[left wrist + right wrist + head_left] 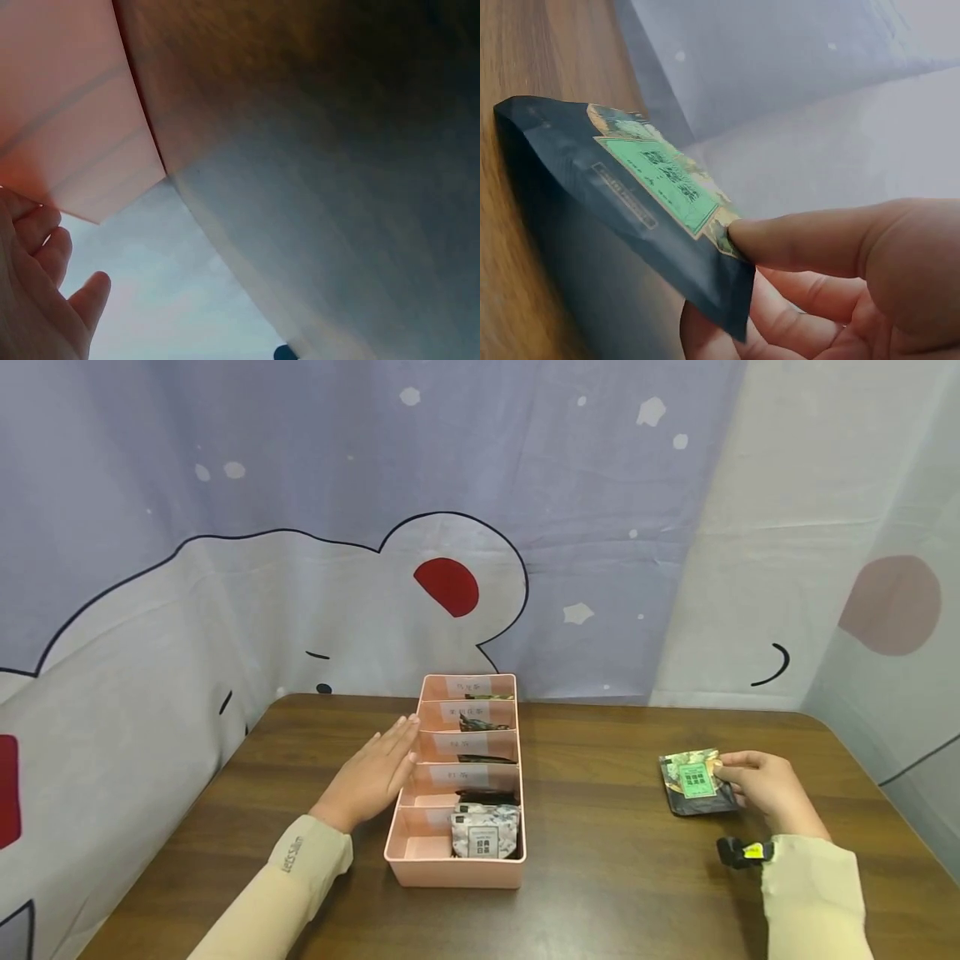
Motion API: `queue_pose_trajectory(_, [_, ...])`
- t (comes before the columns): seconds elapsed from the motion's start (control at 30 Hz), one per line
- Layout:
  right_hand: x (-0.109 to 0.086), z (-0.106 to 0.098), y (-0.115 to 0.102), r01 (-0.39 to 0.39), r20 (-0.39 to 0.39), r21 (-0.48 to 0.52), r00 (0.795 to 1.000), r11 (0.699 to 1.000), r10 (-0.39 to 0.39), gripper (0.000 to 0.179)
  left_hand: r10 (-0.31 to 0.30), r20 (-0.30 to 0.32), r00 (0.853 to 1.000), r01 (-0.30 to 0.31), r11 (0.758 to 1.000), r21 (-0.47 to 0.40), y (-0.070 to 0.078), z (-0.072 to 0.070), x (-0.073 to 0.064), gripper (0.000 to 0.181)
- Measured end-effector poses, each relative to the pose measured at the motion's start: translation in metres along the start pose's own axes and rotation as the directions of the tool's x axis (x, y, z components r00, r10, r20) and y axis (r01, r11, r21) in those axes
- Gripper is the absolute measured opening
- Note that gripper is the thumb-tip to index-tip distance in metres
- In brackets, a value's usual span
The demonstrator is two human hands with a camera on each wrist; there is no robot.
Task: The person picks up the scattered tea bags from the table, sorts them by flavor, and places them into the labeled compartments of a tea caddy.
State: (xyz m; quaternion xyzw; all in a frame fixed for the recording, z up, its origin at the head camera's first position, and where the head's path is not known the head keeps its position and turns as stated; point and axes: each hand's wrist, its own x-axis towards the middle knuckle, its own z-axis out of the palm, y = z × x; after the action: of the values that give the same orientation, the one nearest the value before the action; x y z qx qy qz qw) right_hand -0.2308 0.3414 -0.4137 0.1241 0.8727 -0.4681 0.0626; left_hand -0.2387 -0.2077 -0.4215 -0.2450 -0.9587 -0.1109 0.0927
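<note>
My right hand (768, 789) pinches a tea sachet (696, 782) by its right edge, thumb on the printed front. The sachet is black with a green label and leafy print, and in the right wrist view it tilts just over the wood. My left hand (375, 770) rests with straight fingers along the left side of a pink divided box (461, 873). Grey-white floral sachets (486, 833) stand in the box's nearest compartment. Darker sachets (486, 796) show only their top edges in the compartments behind. In the left wrist view, the left hand's fingertips touch the box wall (90, 161).
The brown wooden table (600, 860) stretches on both sides of the box. A patterned curtain (585, 527) hangs right behind the table's far edge. White paper labels (459, 743) with writing mark the box's compartments. A black strap device (742, 852) sits at the right wrist.
</note>
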Motion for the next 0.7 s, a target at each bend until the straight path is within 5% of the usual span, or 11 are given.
queue_pose_trajectory(0.7, [-0.009, 0.029, -0.032, 0.169, -0.003, 0.071, 0.985, 0.983, -0.170, 0.042, -0.006, -0.006, 1.000, 0.006, 1.000, -0.006, 0.000, 0.001, -0.001, 0.057])
